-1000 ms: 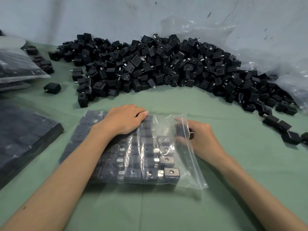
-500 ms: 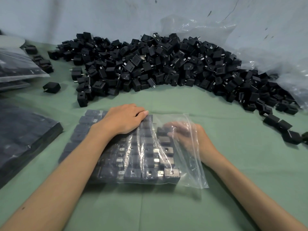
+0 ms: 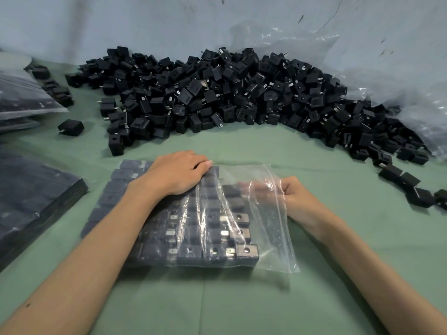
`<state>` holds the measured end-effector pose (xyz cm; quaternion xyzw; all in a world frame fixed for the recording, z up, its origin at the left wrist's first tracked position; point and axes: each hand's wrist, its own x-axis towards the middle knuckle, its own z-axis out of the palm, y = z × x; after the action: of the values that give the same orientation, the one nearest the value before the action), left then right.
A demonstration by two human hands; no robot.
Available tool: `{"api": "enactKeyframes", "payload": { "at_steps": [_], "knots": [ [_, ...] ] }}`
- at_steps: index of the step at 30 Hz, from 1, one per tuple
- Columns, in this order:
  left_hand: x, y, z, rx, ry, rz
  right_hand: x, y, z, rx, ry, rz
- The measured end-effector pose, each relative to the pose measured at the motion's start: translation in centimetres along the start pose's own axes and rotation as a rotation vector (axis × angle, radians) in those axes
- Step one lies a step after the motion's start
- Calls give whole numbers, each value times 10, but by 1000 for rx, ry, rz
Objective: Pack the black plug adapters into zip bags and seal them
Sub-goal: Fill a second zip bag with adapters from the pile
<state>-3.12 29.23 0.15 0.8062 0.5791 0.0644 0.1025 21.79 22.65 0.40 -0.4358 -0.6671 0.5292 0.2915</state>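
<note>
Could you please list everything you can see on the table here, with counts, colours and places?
zip bag: one, clear, table centre, mouth to the right
packed adapters: many, black, in rows inside the zip bag
loose adapters: a large pile, black, along the back and right
stray adapter: one, black, left of the pile
filled bags: at least two, clear over dark contents, far left edge
dark stack: one, blackish, near left; contents unclear
plastic sheet: one, clear, crumpled, back right by the wall
table cover: one, green, under everything
left hand: one, resting flat on the zip bag
right hand: one, fingers inside the bag's mouth, blurred
</note>
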Motion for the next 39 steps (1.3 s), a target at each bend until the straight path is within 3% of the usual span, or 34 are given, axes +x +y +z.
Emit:
{"api": "enactKeyframes", "payload": {
  "at_steps": [3,5,8,13,20,24,25,28,29,33,39],
  "knots": [
    [-1,0,-1,1,-2,4,-8,-11,-25,-107,-212,98],
    [-1,0,-1,1,-3,6,-10,-22,-43,-163,-231,140],
    [-2,0,-1,-6,5,13,7,-44,-71,-371,-35,158],
    [-1,-1,1,-10,9,16,96,-45,-109,-675,455,91],
    [-1,-1,0,6,15,19,156,21,-128,-859,399,338],
    [-2,0,0,11,12,20,167,36,-119,-873,854,184],
    [-2,0,0,11,12,21,171,36,-120,-872,846,183],
    [-2,0,0,8,11,25,184,34,-128,-925,548,300],
    [-2,0,0,8,11,25,188,33,-132,-939,517,318],
    [-1,-1,1,2,10,24,198,24,-138,-945,636,202],
    [-1,0,1,1,6,18,181,24,-121,-1071,577,181]
  ]
}}
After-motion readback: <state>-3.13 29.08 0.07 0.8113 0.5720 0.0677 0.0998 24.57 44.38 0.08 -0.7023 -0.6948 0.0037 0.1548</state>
